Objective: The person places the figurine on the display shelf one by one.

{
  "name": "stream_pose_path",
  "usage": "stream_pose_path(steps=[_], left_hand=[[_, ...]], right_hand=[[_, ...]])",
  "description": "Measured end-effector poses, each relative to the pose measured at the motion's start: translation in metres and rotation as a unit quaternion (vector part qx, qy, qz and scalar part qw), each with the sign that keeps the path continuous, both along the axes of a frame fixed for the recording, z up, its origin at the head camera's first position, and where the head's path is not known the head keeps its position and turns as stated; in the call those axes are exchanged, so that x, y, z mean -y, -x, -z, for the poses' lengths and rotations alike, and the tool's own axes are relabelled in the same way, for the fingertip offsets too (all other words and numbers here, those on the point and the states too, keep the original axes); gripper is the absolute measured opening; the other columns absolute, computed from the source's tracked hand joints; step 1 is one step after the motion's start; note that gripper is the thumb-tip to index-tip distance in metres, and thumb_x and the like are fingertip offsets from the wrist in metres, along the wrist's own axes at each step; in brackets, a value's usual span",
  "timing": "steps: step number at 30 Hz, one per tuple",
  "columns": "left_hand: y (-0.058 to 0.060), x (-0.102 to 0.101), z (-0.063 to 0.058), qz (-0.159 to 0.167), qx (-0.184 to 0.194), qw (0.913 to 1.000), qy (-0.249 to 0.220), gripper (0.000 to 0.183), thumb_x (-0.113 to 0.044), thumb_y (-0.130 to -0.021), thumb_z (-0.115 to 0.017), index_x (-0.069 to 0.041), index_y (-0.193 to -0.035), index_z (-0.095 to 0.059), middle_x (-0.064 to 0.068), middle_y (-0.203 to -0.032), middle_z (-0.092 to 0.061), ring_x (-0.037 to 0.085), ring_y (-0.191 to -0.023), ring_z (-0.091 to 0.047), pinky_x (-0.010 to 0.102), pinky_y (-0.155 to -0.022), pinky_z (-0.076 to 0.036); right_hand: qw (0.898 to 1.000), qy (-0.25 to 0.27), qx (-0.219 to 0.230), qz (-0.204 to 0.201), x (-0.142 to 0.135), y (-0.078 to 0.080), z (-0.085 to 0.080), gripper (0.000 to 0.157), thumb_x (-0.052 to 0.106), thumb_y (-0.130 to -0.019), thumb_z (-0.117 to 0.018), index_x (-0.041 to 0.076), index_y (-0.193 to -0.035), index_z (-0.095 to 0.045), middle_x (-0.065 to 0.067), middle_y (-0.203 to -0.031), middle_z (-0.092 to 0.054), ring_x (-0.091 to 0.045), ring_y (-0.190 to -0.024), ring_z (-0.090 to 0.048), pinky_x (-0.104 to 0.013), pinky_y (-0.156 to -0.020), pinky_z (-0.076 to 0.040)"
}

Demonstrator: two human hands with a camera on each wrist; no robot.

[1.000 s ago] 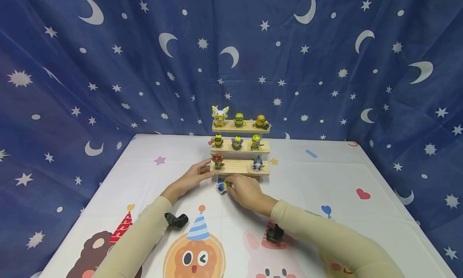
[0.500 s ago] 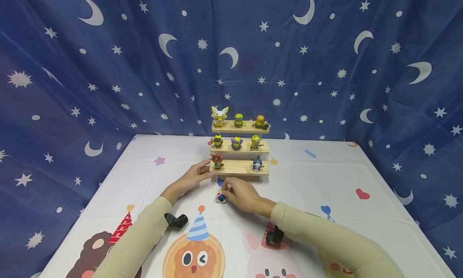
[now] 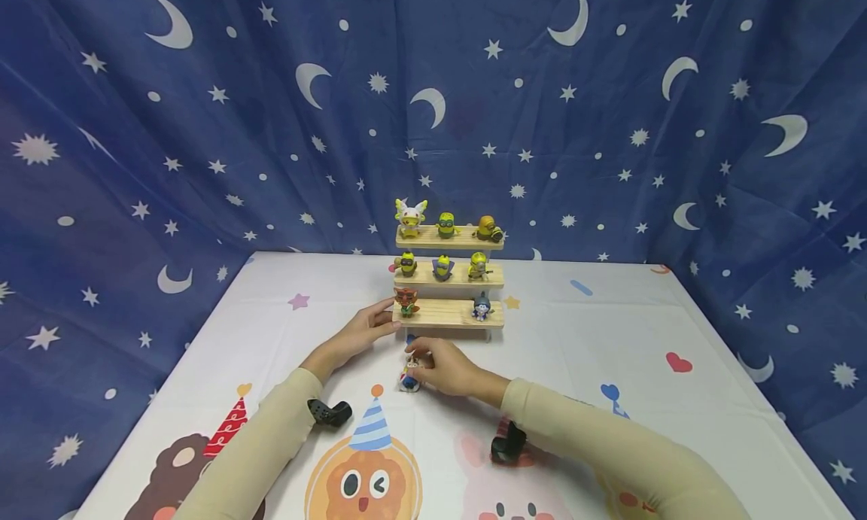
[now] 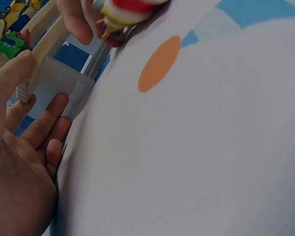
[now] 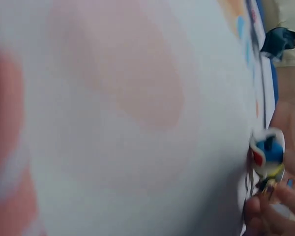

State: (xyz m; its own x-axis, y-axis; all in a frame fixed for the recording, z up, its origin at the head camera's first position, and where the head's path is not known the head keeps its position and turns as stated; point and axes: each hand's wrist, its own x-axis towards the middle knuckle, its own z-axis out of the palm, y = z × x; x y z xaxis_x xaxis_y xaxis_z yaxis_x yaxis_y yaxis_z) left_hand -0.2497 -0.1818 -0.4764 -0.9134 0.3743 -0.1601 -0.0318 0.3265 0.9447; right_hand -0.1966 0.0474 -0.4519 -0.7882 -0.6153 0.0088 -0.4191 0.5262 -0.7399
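Note:
My right hand (image 3: 447, 367) pinches a small figurine (image 3: 409, 380) between thumb and fingers, low over the cloth in front of the shelf. In the right wrist view the figurine (image 5: 271, 151) shows blue, white, red and yellow parts, partly hidden by the fingers. A three-tier wooden display shelf (image 3: 443, 314) stands ahead. With my left hand (image 3: 355, 341) I grip the left end of its lowest board, thumb above and fingers beneath, as the left wrist view shows. A fox-like figurine (image 3: 406, 302) stands at that board's left, and a grey-hatted figurine (image 3: 482, 307) at its right.
The upper boards carry several figurines, including a white-hooded one (image 3: 410, 217) and a purple-caped one (image 3: 443, 268). A white printed tablecloth (image 3: 576, 339) lies under everything. Behind the shelf hangs a dark blue curtain (image 3: 467, 129) with moons and stars.
My right hand has drawn the figurine away from the shelf's front, towards me and slightly left, and the figurine's orientation has changed. The left hand stays at the shelf's end.

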Motion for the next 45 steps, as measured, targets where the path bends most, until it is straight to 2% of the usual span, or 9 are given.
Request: stream_pose_path(steps=[5,11,14,16,22,27,32,41,45], left_hand=[[0.000,0.000,0.000,-0.001,-0.002,1.0000,-0.002,0.079,-0.037,-0.101,-0.062,-0.012,-0.163,-0.019,0.022,-0.155,-0.046,0.038,-0.147,-0.041,0.063,-0.123,-0.024],[-0.001,-0.001,0.000,0.004,-0.006,1.0000,-0.004,0.079,-0.037,-0.101,-0.062,-0.013,-0.163,-0.018,0.023,-0.157,-0.044,0.038,-0.148,-0.040,0.061,-0.123,-0.026],[-0.001,-0.001,0.000,0.010,-0.009,0.9999,-0.002,0.080,-0.038,-0.102,-0.061,-0.011,-0.163,-0.018,0.024,-0.157,-0.042,0.039,-0.148,-0.039,0.060,-0.123,-0.027],[-0.001,-0.001,0.000,0.012,-0.009,0.9999,-0.002,0.080,-0.038,-0.102,-0.061,-0.012,-0.163,-0.017,0.024,-0.157,-0.042,0.039,-0.148,-0.039,0.059,-0.123,-0.028],[0.000,-0.001,-0.001,0.014,-0.010,0.9998,-0.014,0.078,-0.034,-0.103,-0.060,-0.012,-0.163,-0.017,0.023,-0.156,-0.044,0.037,-0.145,-0.044,0.056,-0.123,-0.030],[0.000,-0.001,-0.001,0.014,-0.009,0.9998,-0.015,0.079,-0.033,-0.103,-0.060,-0.011,-0.163,-0.016,0.025,-0.156,-0.044,0.038,-0.145,-0.044,0.056,-0.123,-0.030],[-0.002,-0.001,-0.004,0.010,-0.011,0.9999,-0.008,0.078,-0.033,-0.103,-0.059,-0.009,-0.163,-0.015,0.026,-0.155,-0.043,0.040,-0.145,-0.043,0.058,-0.123,-0.029],[-0.002,-0.001,-0.005,0.008,-0.007,0.9999,-0.012,0.077,-0.031,-0.103,-0.059,-0.010,-0.163,-0.016,0.026,-0.156,-0.043,0.040,-0.146,-0.042,0.058,-0.123,-0.027],[-0.002,-0.002,-0.005,0.010,-0.009,0.9999,-0.010,0.078,-0.032,-0.103,-0.059,-0.009,-0.163,-0.015,0.025,-0.157,-0.042,0.040,-0.146,-0.042,0.058,-0.123,-0.028]], right_hand=[[0.988,0.103,0.110,-0.045,-0.001,-0.003,0.001,0.040,0.000,-0.091,-0.071,-0.009,-0.128,-0.060,-0.025,-0.122,-0.064,-0.008,-0.089,-0.065,-0.016,-0.074,-0.053],[0.970,0.154,0.187,-0.023,-0.007,-0.005,0.001,0.043,0.000,-0.092,-0.069,-0.010,-0.132,-0.059,-0.028,-0.131,-0.060,-0.011,-0.094,-0.071,-0.020,-0.076,-0.057],[0.965,0.170,0.196,-0.019,-0.013,-0.003,-0.004,0.044,0.001,-0.093,-0.067,-0.011,-0.134,-0.056,-0.032,-0.134,-0.059,-0.012,-0.098,-0.072,-0.024,-0.083,-0.058],[0.970,0.172,0.170,-0.018,-0.017,-0.001,-0.012,0.044,0.002,-0.093,-0.067,-0.010,-0.134,-0.056,-0.031,-0.134,-0.059,-0.013,-0.098,-0.071,-0.026,-0.085,-0.058],[0.990,0.139,-0.001,0.002,-0.027,0.009,-0.037,0.043,0.004,-0.091,-0.072,-0.004,-0.132,-0.061,-0.024,-0.126,-0.066,-0.024,-0.103,-0.068,-0.028,-0.083,-0.057],[0.990,0.096,-0.089,0.054,-0.033,0.018,-0.052,0.040,0.006,-0.090,-0.074,0.002,-0.129,-0.064,-0.015,-0.119,-0.070,-0.026,-0.101,-0.069,-0.034,-0.082,-0.057],[0.980,0.031,-0.180,0.081,-0.034,0.029,-0.059,0.034,0.010,-0.090,-0.077,0.007,-0.123,-0.067,-0.010,-0.114,-0.071,-0.022,-0.097,-0.068,-0.041,-0.082,-0.057],[0.969,-0.069,-0.221,0.091,-0.024,0.041,-0.059,0.030,0.013,-0.089,-0.078,0.007,-0.117,-0.067,-0.007,-0.109,-0.069,-0.020,-0.097,-0.068,-0.037,-0.084,-0.058],[0.965,-0.083,-0.231,0.089,-0.022,0.044,-0.058,0.029,0.012,-0.089,-0.078,0.008,-0.115,-0.067,-0.006,-0.108,-0.069,-0.019,-0.095,-0.068,-0.035,-0.081,-0.058]])
